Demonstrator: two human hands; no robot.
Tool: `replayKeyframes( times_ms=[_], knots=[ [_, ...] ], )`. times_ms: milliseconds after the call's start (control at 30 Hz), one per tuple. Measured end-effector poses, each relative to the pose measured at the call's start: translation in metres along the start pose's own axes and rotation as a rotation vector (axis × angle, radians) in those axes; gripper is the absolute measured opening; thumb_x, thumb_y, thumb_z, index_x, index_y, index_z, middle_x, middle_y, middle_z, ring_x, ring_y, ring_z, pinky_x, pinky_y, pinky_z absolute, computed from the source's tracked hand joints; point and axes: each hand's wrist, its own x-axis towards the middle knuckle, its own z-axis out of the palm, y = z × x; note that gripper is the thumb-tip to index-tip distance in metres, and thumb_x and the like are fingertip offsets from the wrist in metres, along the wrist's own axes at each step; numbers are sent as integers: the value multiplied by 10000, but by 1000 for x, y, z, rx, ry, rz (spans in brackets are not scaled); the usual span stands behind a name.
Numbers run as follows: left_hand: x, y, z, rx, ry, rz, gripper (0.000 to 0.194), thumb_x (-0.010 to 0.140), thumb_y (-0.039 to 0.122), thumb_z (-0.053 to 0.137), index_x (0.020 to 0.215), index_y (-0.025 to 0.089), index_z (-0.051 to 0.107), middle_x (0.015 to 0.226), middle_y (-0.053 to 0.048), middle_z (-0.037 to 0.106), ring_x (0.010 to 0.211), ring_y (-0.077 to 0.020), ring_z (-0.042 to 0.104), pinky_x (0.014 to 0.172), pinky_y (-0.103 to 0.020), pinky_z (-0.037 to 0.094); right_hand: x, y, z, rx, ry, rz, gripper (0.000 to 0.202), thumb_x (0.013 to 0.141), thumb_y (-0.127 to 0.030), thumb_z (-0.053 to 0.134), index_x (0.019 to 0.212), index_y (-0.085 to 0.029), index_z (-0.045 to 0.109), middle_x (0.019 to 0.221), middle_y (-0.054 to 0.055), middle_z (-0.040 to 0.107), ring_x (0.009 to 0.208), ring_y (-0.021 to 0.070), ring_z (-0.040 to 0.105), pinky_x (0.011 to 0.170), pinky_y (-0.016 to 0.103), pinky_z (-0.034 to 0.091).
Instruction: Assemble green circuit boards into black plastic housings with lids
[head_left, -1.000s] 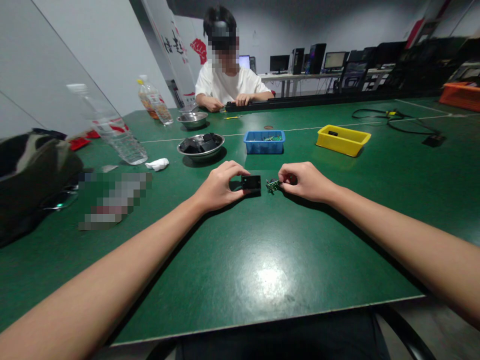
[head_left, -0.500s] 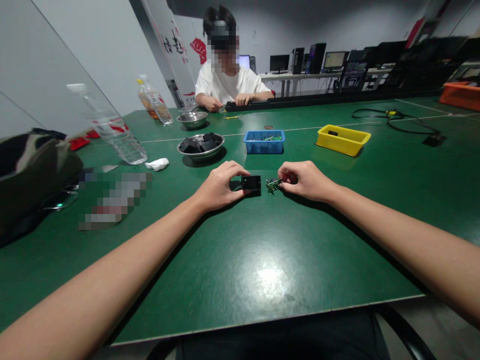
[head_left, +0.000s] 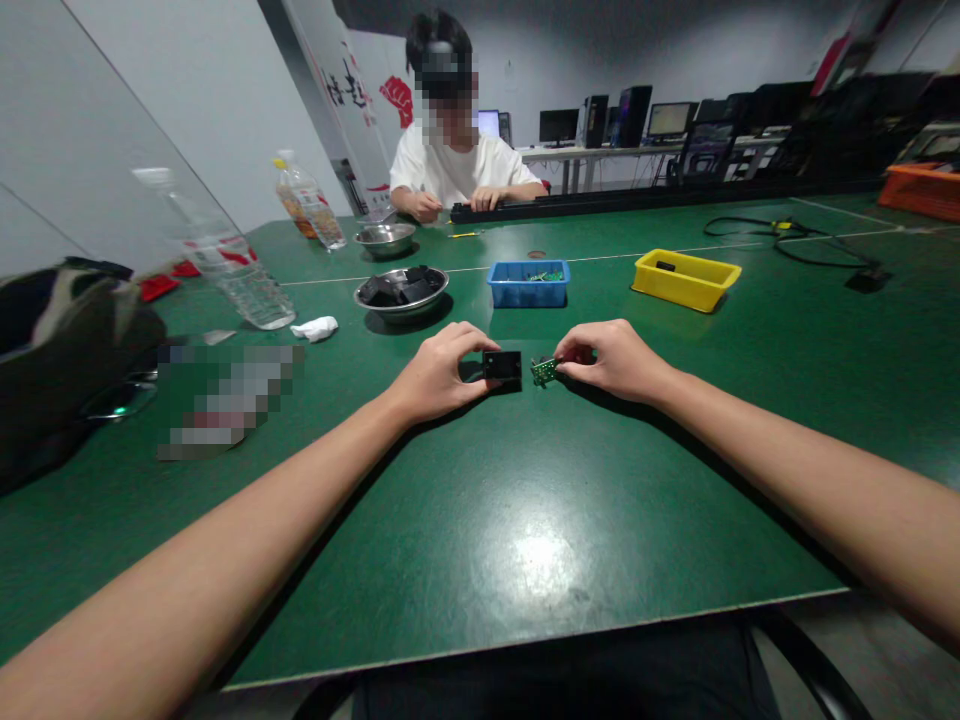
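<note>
A small black case [head_left: 504, 369] stands on or just above the counter [head_left: 420, 540], out from the middle of its near edge, its open side turned toward the wearer. The left hand [head_left: 441, 372] pinches the case by its left end, thumb below and fingers above. Just beside its right end, apart from it, is a small green circuit board [head_left: 544, 371], its left part free and its right end pinched between the thumb and fingers of the right hand [head_left: 611, 362]. Beyond the two hands, toward the far edge, sit a blue bin [head_left: 529, 293] with small green pieces in it, a yellow bin [head_left: 682, 288] to its right holding a small black part, and a steel bowl [head_left: 401, 314] of black pieces to its left. A second steel bowl [head_left: 385, 247] lies behind that one. A crumpled white tissue [head_left: 315, 328] and a large clear bottle [head_left: 236, 275] are nearer the left edge. Along the far edge runs a long black rail [head_left: 637, 203], and a person [head_left: 457, 165] in white sits behind it.
</note>
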Motion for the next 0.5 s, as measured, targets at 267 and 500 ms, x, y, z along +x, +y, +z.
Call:
replayKeyframes(
  times_ms=[267, 500],
  knots=[
    [-1, 0, -1, 5, -3, 15, 242, 862, 337, 743, 1017, 162, 679, 980, -76, 697, 929, -215, 658, 828, -349, 537, 0, 0, 0, -2, 30, -1, 41, 804, -173, 724, 816, -166, 763, 761, 30, 752, 646, 134, 646, 638, 246, 475],
    [-1, -1, 0, 3, 11, 36, 233, 862, 324, 743, 1009, 156, 675, 967, -75, 691, 911, -212, 654, 812, -345, 536, 0, -2, -1, -27, 29, 6, 37, 807, -182, 733, 816, -166, 765, 765, 28, 757, 651, 133, 647, 646, 247, 473]
  ],
)
